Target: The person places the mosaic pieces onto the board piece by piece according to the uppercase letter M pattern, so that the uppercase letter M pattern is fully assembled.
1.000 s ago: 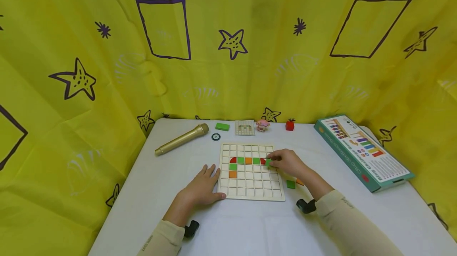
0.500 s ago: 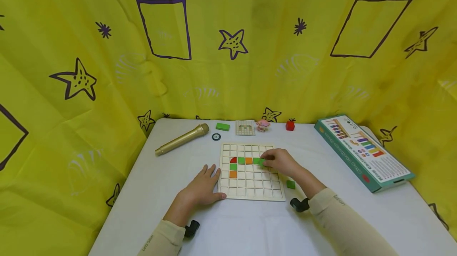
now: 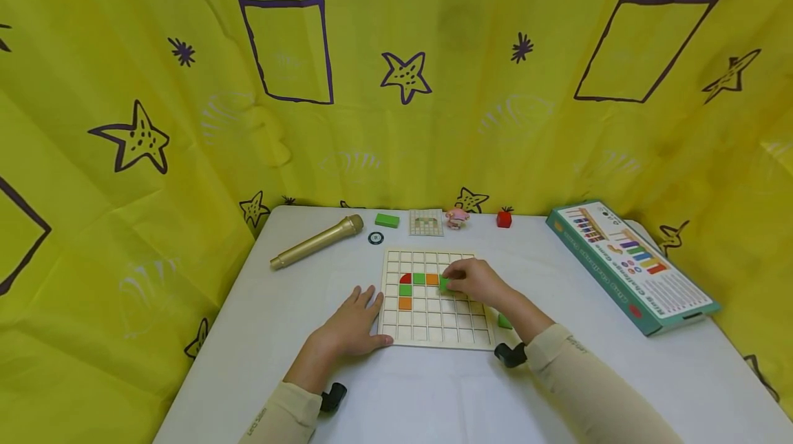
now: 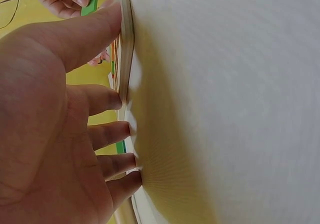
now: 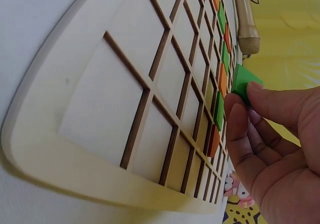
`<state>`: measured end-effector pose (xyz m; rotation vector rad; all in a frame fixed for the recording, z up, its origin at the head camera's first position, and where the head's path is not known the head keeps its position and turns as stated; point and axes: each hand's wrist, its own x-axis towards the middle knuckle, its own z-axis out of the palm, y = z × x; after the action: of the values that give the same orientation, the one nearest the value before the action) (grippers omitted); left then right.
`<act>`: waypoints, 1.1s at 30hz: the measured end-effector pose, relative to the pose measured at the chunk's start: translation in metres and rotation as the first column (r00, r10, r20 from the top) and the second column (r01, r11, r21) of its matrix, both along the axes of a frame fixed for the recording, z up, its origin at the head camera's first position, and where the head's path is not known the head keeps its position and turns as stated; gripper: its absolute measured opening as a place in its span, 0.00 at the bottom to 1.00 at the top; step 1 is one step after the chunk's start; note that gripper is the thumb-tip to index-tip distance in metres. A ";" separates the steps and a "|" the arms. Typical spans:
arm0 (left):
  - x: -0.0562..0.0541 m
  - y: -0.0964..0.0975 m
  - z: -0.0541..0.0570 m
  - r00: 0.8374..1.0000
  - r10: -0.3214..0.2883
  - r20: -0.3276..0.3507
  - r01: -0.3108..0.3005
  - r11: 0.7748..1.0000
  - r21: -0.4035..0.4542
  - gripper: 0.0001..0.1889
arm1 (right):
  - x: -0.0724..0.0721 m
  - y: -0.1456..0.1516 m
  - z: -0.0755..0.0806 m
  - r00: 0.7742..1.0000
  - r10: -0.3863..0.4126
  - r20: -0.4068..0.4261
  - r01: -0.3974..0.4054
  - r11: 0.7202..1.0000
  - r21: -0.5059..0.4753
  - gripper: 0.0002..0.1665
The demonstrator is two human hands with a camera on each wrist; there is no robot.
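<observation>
A pale wooden grid board (image 3: pixel 434 334) lies on the table between the hands. Red, green and orange tiles, such as an orange tile (image 3: pixel 431 279) and a rounded red tile (image 3: pixel 405 279), form a bent line in its cells. My right hand (image 3: pixel 476 280) pinches a green square tile (image 5: pixel 245 80) between thumb and fingers, close over the line's horizontal part. It covers the line's right end in the head view; the right wrist view shows a red-and-orange tile (image 5: pixel 213 141) there. Fingers spread, my left hand (image 3: pixel 352 323) rests at the board's left edge, its thumb by the near corner.
A loose green tile (image 3: pixel 504 321) lies right of the board, partly behind the right forearm. Behind the board are a gold microphone (image 3: pixel 317 243), green block (image 3: pixel 387 221), round chip (image 3: pixel 376 238), small grid card (image 3: pixel 425 222), pink figurine (image 3: pixel 457 217) and red cube (image 3: pixel 504 219). A game box (image 3: pixel 632 265) stands right.
My right hand has moved left along the tile line, still holding the green tile. My left hand and the board have stayed in place.
</observation>
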<state>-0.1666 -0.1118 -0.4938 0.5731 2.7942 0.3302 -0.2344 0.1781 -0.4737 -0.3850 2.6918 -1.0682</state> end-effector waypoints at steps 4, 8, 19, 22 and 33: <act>0.000 0.000 0.000 1.000 0.000 -0.001 0.000 1.000 0.001 0.48 | 0.000 -0.005 -0.001 1.000 0.016 0.002 -0.016 1.000 -0.007 0.07; 0.000 0.000 0.000 1.000 -0.003 -0.003 0.003 1.000 0.002 0.48 | -0.001 -0.009 -0.001 1.000 0.028 0.000 -0.028 1.000 0.002 0.07; 0.001 0.000 0.002 1.000 0.005 0.006 -0.006 1.000 0.008 0.48 | -0.001 -0.019 -0.003 1.000 0.017 0.021 -0.018 1.000 0.022 0.06; 0.001 0.000 0.003 1.000 0.012 0.012 -0.012 1.000 0.018 0.48 | -0.001 -0.020 -0.004 1.000 0.028 0.012 -0.028 0.999 0.025 0.06; 0.002 0.000 0.003 1.000 0.010 0.009 -0.010 1.000 0.014 0.48 | 0.000 -0.022 -0.005 0.999 0.045 0.006 -0.045 0.998 0.035 0.05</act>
<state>-0.1647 -0.1117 -0.4913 0.5592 2.7893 0.3543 -0.2348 0.1559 -0.4785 -0.4340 2.6799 -1.0069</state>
